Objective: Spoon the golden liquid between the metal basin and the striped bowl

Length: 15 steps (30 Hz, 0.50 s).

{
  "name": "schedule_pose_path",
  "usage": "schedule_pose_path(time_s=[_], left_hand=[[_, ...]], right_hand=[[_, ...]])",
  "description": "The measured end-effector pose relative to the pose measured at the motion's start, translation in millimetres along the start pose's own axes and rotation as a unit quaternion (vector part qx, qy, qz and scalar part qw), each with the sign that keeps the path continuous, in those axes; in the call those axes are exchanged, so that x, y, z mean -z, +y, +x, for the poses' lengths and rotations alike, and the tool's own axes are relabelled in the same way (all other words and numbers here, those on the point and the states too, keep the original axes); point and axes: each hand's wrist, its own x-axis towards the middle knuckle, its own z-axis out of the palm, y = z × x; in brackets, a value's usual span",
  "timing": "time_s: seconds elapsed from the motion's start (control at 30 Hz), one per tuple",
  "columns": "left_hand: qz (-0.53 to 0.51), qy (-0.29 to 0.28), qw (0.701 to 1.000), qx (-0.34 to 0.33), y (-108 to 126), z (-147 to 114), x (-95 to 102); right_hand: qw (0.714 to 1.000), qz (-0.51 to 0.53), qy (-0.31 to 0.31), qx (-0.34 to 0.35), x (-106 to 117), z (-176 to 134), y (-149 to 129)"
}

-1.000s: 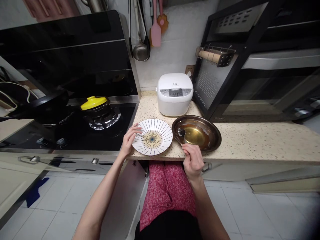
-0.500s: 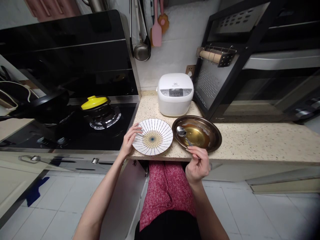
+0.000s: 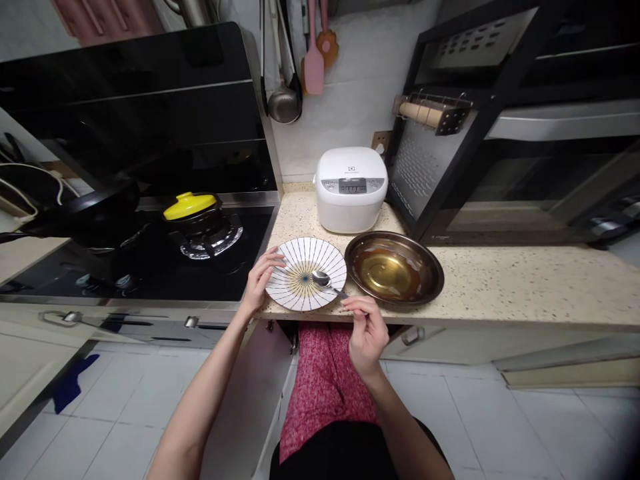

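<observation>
A round white plate (image 3: 295, 297) with dark lines radiating from its centre lies on the counter. My left hand (image 3: 259, 275) is at its left rim, fingers curled over the edge; the thumb is mostly hidden. In my right hand (image 3: 369, 332) is a metal spoon (image 3: 321, 279), pinched by the handle, with its bowl over the plate near the middle. Whether the spoon touches the plate I cannot tell. Just right of the plate sits a wide metal basin (image 3: 434, 275) with yellowish liquid in the bottom.
A white rice cooker (image 3: 351, 207) stands behind the plate and basin. To the left is a black gas stove (image 3: 200, 283) with a yellow-lidded pot (image 3: 190, 207) and a dark wok (image 3: 103, 207). A dark rack (image 3: 425, 160) rises at the right. Ladles (image 3: 284, 105) hang on the wall.
My right hand has moved left with the spoon, from over the basin to over the plate. The left hand and the plate have stayed put.
</observation>
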Motion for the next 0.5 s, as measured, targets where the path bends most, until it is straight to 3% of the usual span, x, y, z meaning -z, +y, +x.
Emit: schedule_pose_path(time_s=[0.5], left_hand=[[-0.001,-0.004,1.000,0.002,-1,0,0.8]], right_hand=[[0.999,0.001,-0.030,-0.013,-12,-5,-2]])
